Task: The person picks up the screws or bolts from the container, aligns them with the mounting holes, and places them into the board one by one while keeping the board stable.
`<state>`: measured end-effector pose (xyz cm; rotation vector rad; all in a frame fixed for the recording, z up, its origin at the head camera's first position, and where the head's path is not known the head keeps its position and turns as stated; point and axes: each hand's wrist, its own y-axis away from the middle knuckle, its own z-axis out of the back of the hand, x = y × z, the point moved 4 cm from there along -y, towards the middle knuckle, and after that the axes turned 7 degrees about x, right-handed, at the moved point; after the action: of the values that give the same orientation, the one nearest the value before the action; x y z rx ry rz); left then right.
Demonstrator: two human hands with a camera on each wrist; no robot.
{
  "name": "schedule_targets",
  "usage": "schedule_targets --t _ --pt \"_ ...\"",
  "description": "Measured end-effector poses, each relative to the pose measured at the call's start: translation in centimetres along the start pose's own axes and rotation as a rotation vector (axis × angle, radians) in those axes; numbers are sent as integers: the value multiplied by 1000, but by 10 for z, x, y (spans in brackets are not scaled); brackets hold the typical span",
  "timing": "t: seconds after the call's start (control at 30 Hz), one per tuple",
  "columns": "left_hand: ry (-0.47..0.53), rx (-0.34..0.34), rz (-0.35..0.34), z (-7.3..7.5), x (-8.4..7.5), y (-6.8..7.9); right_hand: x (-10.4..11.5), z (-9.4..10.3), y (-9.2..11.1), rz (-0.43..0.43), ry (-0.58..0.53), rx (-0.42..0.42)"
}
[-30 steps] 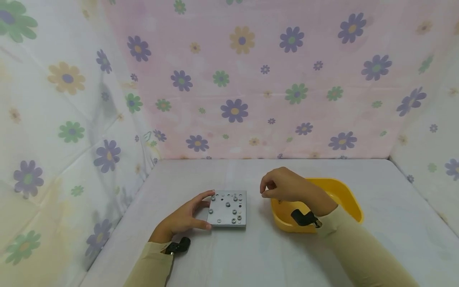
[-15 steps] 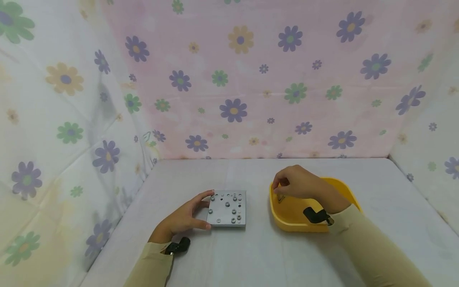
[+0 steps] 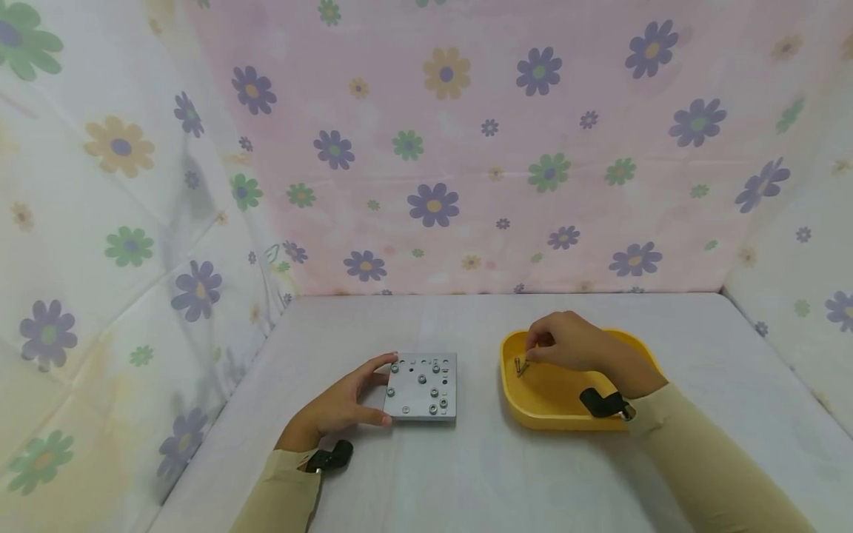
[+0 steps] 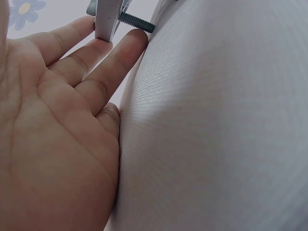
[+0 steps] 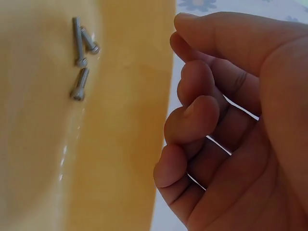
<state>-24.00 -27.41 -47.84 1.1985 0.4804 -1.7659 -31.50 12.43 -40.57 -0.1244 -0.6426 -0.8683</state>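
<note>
A square silver metal plate [image 3: 412, 394] with several socket-head screws standing in it lies mid-table. My left hand [image 3: 340, 407] holds its left side, forefinger at the far corner and thumb at the near one. From the left wrist, a threaded screw end [image 4: 137, 22] sticks out below the plate's edge, beside a fingertip. My right hand [image 3: 569, 342] hovers over the yellow tray [image 3: 553, 423], its fingers loosely curled, thumb tip close to the forefinger. Nothing shows between them. Three loose screws [image 5: 78, 43] lie in the tray, apart from the right fingertips.
A white cloth [image 3: 466, 474] covers the table. Flower-patterned fabric walls [image 3: 466, 148] stand at the back and both sides. The tray sits right of the plate, a gap of table between them.
My right hand has moved rightward from the tray's left rim to over its inside, bringing the loose screws into sight. My left hand and the plate have stayed in place.
</note>
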Motion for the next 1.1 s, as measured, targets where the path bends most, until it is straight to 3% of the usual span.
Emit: schedule_targets --t 0.37,0.77,1.1 --pt "-7 8 -17 0 2 0 -19 -1 2 -67 -19 27" --pt "-2 12 -13 0 -2 0 -30 2 1 -82 -20 11" --pt "5 18 -4 0 -2 0 -41 -4 0 -188 -32 66"
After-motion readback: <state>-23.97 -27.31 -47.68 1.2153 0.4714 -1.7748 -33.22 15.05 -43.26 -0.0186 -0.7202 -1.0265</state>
